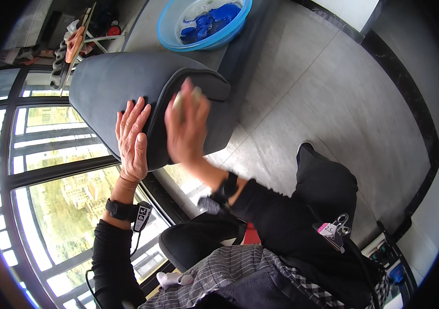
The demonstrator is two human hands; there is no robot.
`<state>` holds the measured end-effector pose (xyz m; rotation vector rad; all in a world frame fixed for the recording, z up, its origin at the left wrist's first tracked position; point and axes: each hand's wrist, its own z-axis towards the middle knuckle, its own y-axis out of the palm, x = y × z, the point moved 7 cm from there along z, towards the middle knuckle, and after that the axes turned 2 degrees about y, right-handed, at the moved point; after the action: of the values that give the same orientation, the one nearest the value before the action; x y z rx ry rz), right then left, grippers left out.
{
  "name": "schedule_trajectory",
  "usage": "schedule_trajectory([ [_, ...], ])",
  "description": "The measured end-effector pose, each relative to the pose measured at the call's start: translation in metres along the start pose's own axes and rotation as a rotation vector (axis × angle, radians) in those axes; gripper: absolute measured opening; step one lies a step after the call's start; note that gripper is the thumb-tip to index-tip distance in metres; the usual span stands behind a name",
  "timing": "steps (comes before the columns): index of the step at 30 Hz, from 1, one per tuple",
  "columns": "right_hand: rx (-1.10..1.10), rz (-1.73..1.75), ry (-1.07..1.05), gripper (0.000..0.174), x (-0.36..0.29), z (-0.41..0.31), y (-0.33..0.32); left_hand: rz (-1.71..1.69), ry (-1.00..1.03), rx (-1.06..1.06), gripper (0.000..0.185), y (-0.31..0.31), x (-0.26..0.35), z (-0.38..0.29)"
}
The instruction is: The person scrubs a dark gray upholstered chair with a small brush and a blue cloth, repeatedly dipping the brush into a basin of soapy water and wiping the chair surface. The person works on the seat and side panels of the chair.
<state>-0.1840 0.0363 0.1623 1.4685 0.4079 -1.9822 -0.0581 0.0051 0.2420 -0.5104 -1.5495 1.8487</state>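
A dark grey padded sofa arm (119, 77) with a raised seam stands before me. My left hand (131, 135) lies flat against its side near the seam, holding nothing, with fingers extended. Just right of the seam, my right hand (188, 129) is at the front panel (213, 87) of the sofa arm, blurred by motion. Something small and pale shows among its fingers; the blur hides what it is and how it is held. Beyond the sofa arm, a blue plastic basin (204, 47) contains blue cloth (210, 21) in sudsy water.
Large framed windows (65, 170) run along the left. A wooden board (77, 50) and other items stand at the upper left. Grey floor tiles (320, 85) with a black border (408, 73) extend to the right. My bent knees are below, with a metal clip on my right sleeve.
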Motion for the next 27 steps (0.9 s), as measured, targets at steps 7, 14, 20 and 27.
schedule_trajectory([
  [7, 0.166, -0.079, 0.050, 0.057, 0.058, 0.051, 0.028, 0.036, -0.003, -0.018, 0.064, 0.003, -0.003, -0.005],
  [14, 0.137, -0.146, 0.330, 0.057, 0.083, 0.081, 0.015, 0.043, 0.026, 0.003, 0.058, 0.003, -0.003, -0.001],
  [20, -0.160, 0.111, 0.101, 0.065, 0.003, -0.027, -0.008, 0.057, 0.002, 0.018, 0.061, 0.003, -0.004, -0.001],
  [27, 0.229, -0.280, 0.455, 0.051, 0.219, 0.001, 0.030, 0.022, -0.009, -0.006, 0.064, 0.005, -0.006, -0.005],
])
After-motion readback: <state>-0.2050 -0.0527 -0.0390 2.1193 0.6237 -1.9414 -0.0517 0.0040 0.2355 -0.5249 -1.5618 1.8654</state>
